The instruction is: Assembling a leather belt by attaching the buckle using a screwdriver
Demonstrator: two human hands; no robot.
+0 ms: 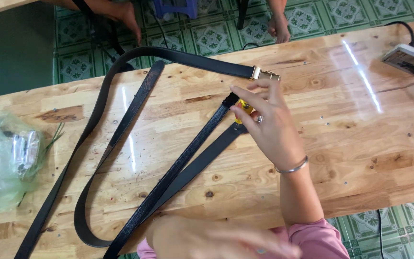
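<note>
Head view showed the right hand (269,127) at frame centre, fingers (245,92) pinched on a small yellow tool (243,108) at a black belt's end (228,101) on the bench (360,144). Blurred at the bottom edge, the left hand (207,238) had fingers whose state I could not tell. A crumpled clear plastic bag (3,158) lay at left; a white power strip (408,57) sat upper right, with bare wood between.

A small home workshop – black belts (135,115) on a varnished wooden desk (360,144), patterned green floor tiles (212,36), a power strip (408,57) – handcraft setting
</note>
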